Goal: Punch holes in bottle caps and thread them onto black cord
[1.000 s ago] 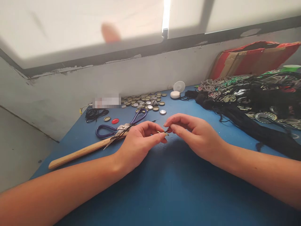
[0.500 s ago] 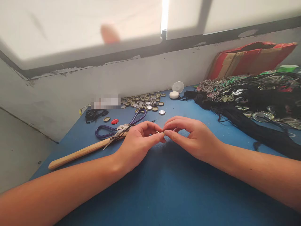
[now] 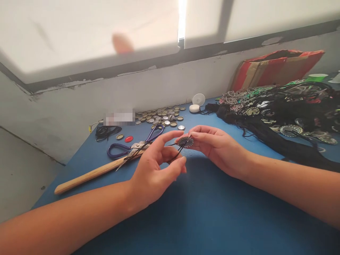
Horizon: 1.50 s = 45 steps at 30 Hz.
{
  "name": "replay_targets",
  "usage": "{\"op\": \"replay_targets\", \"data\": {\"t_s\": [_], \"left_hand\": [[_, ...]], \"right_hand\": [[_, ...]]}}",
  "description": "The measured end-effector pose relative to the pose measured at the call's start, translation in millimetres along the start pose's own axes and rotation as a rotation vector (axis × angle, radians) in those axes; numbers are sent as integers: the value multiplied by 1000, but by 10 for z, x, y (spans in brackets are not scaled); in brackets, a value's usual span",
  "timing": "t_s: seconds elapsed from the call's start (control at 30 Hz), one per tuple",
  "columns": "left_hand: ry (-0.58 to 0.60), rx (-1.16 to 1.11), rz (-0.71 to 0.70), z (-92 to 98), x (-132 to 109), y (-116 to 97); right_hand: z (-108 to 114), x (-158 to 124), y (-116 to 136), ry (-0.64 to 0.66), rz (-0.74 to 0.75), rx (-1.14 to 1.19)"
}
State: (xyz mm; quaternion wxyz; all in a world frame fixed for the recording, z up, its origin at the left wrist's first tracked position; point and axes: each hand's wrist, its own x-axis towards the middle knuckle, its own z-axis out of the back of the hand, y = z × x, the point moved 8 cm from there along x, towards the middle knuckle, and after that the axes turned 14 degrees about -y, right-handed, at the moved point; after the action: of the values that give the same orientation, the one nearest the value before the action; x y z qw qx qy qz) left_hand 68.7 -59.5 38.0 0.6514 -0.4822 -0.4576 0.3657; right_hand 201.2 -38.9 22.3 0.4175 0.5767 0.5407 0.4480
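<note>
Over the middle of the blue table, the right hand pinches a round metal bottle cap with a crimped rim between thumb and fingertips, its dark grey inner face turned partly toward the viewer. Strands of thin black cord run from the cap into the left hand, whose thumb and forefinger stand wide apart while the other fingers curl below — whether these grip the cord I cannot tell. Beyond the left wrist, scissors with dark blue handles and metal blades lie across a pale wooden rod that slants toward the table's left edge. Near the far left corner sit a coil of black cord, a single gold-rimmed cap and a flat red disc. A heap of loose metal caps spreads along the far edge, with a small white rounded object and a translucent disc to its right. Toward the right edge, a thick hank of black thread lies against a tangled pile of caps and cords — grey, green and black — before a red and brown cardboard box.
</note>
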Motion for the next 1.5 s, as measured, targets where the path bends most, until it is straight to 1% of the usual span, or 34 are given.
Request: {"op": "replay_targets", "data": {"t_s": [0.1, 0.2, 0.23, 0.3, 0.37, 0.4, 0.5, 0.6, 0.7, 0.77, 0.87, 0.9, 1.0, 1.07, 1.13, 1.23, 1.27, 1.33, 1.4, 1.47, 1.5], "left_hand": [[42, 17, -149, -23, -91, -117], [83, 31, -258, -57, -146, -187], [100, 20, -314, -74, -164, -227], [153, -15, -443, -126, -218, -324], [229, -41, -543, -199, -292, -400], [272, -44, -568, -240, -329, -419], [380, -57, -586, -346, -416, -437], [431, -91, -582, -401, -448, -448], [461, -89, -592, -439, -448, -449], [498, -62, -627, -466, -473, -452], [547, -41, -706, -480, -565, -482], [531, -36, -710, -468, -583, -493], [389, -18, -658, -375, -563, -542], [310, 6, -630, -303, -519, -604], [234, 43, -601, -207, -413, -668], [43, 171, -569, 41, -131, -725], [-24, 256, -588, 135, -35, -739], [-149, 499, -680, 303, 126, -765], [-237, 702, -770, 435, 246, -768], [-304, 777, -783, 555, 338, -743], [-332, 759, -742, 616, 380, -719]], "right_hand": [[-34, 0, -3, 17, -50, 84], [-51, -6, 1, 22, -82, 113], [-57, -11, 4, 26, -86, 115], [-72, -26, 7, 43, -89, 106], [-89, -47, 15, 59, -76, 95], [-105, -62, 23, 75, -66, 89], [-182, -126, 45, 144, -48, 63], [-251, -192, 79, 188, -36, 40], [-301, -251, 123, 219, -14, 71], [-302, -273, 116, 214, -21, 84], [-243, -267, 64, 153, -41, 56], [-211, -255, 50, 126, -41, 34], [-87, -191, 44, 19, -18, -18], [17, -131, 79, -78, 21, -23], [115, -73, 132, -171, 72, -21], [240, -18, 211, -297, 153, -34], [263, -11, 223, -323, 169, -46], [281, -8, 222, -348, 175, -77], [275, -14, 197, -352, 159, -106], [259, -23, 174, -349, 142, -129], [251, -25, 165, -348, 136, -138]]}}
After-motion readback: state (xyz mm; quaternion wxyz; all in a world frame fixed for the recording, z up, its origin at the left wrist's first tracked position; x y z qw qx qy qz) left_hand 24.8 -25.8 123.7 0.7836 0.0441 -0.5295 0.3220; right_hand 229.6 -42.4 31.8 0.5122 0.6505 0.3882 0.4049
